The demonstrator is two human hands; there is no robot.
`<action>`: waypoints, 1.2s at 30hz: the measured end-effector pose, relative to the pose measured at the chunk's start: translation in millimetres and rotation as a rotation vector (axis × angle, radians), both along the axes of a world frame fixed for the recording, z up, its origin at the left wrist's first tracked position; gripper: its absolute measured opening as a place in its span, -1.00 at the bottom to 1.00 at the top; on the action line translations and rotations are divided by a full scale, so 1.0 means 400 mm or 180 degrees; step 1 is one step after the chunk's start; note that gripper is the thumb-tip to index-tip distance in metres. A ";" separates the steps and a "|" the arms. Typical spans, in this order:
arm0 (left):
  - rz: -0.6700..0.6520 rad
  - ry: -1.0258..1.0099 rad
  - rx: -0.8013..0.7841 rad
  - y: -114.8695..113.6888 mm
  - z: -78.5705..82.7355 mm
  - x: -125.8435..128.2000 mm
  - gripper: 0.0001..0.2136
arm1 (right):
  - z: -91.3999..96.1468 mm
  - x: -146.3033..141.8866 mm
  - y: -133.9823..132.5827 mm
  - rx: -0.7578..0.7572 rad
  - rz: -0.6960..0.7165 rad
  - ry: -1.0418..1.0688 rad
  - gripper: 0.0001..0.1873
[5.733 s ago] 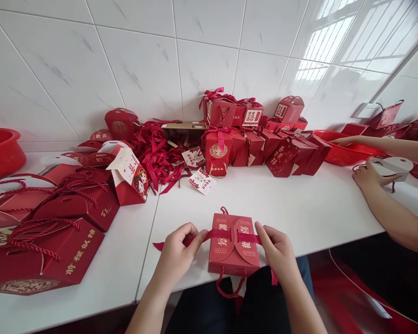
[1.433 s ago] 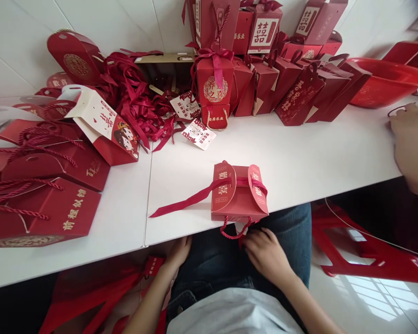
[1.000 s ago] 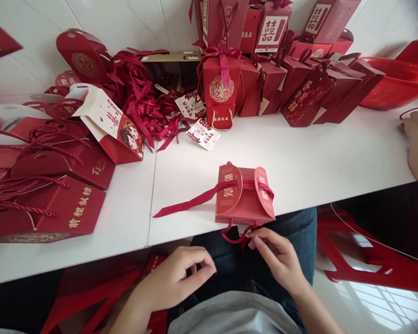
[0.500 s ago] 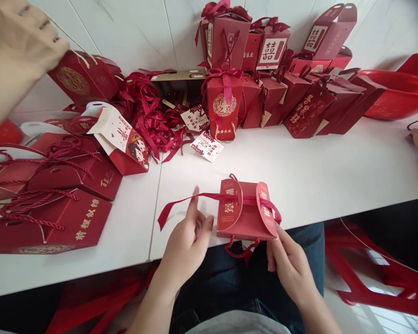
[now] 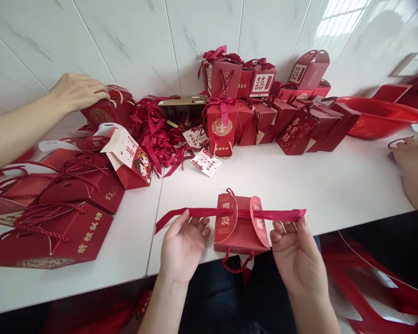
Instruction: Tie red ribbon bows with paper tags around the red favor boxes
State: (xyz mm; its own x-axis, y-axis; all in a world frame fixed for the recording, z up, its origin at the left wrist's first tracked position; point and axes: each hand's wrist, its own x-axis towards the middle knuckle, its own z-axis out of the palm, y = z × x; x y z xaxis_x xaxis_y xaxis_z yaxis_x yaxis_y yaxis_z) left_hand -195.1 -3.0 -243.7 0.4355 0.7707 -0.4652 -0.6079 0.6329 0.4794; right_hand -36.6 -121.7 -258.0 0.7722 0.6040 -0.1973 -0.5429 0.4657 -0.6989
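In front of me on the white table (image 5: 261, 178) lies a small red gift box (image 5: 243, 239) with curved flaps and gold characters. A dark red ribbon (image 5: 275, 215) runs through the slots of the flaps, its ends stretching out to both sides. My left hand (image 5: 184, 248), palm up, pinches the left length of ribbon between thumb and fingers. On the other side my right hand (image 5: 299, 255) grips the ribbon close to its right end. Twisted cord handles (image 5: 237, 269) stick out from the box's near side, over the table edge.
Several red gift boxes (image 5: 66, 232) with cords crowd the left. Behind are a heap of ribbons (image 5: 160, 134), printed tags (image 5: 206, 162) and rows of boxes (image 5: 299, 127). A red basin (image 5: 379, 118) stands right. Other people's hands (image 5: 78, 93) reach in from both sides.
My left hand has closed on the ribbon. My right hand has left the box's corner and drawn the right end straight outward. The person's hand at left has lowered a box onto the table.
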 end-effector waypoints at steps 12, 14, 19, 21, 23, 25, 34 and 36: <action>0.1089 0.1184 0.1954 0.049 0.071 -0.013 -0.77 | 0.068 0.036 -0.003 0.0143 -0.0601 -0.0623 -0.84; 0.1300 0.1325 0.2488 0.057 0.094 -0.015 -0.77 | 0.087 0.046 0.002 0.0218 -0.0614 -0.0803 -0.84; 0.1295 0.1487 0.3269 0.049 0.178 0.004 -0.83 | 0.141 0.074 0.024 0.0182 -0.0471 -0.1288 -0.80; 0.1216 0.1514 0.3603 0.042 0.214 0.018 -0.88 | 0.169 0.084 0.034 0.0176 -0.0408 -0.1534 -0.81; 0.1106 0.1494 0.3946 0.038 0.249 0.032 -0.90 | 0.198 0.092 0.045 0.0166 -0.0286 -0.1831 -0.81; 0.0975 0.1474 0.4178 0.037 0.279 0.043 -0.91 | 0.227 0.097 0.057 0.0195 -0.0164 -0.2134 -0.80; 0.0424 0.1203 0.4338 0.041 0.359 0.086 -0.87 | 0.326 0.071 0.112 0.0636 -0.0016 -0.2929 -0.83; 0.0329 0.1119 0.4334 0.041 0.367 0.092 -0.86 | 0.339 0.064 0.118 0.0712 -0.0002 -0.2996 -0.83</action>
State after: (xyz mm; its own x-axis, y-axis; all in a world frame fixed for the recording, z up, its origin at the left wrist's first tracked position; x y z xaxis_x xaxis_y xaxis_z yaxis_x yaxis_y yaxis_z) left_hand -158.1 13.3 -96.7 0.3688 0.7195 0.5885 -0.3449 -0.4820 0.8054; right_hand -10.9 -74.4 -122.3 0.5557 0.5520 0.6217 0.1943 0.6409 -0.7427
